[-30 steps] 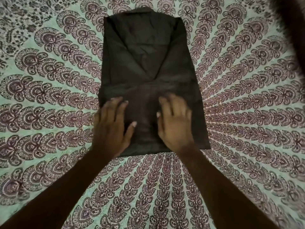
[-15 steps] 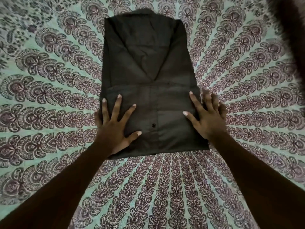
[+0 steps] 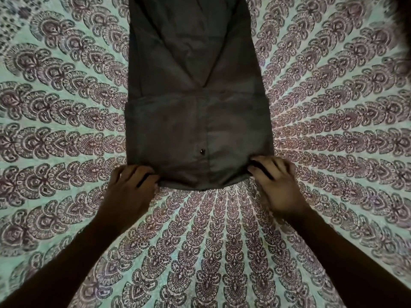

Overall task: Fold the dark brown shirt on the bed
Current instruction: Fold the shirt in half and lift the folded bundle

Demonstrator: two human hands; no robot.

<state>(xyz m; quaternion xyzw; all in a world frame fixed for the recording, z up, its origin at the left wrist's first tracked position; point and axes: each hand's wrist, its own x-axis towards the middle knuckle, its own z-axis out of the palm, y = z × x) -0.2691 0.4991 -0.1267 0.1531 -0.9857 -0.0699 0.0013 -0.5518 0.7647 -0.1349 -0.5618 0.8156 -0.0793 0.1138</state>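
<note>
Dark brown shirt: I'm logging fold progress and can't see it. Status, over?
Left hand grips the dark brown shirt at its near left corner, right hand at the near right. Shirt flat on the bedsheet, sides folded in. Nothing on top of it.

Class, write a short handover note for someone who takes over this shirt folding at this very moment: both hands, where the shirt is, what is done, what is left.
Left hand: fingers curled on the near left corner of the dark brown shirt.
Right hand: fingers curled on the near right corner; slightly blurred.
Shirt: flat on the patterned bedspread, its far end out of frame. One button shows near the near edge.
Done: sides folded in to a narrow strip; a cross fold edge shows at mid length.
Left: probably lift the near end and fold it away, then smooth it.
</note>
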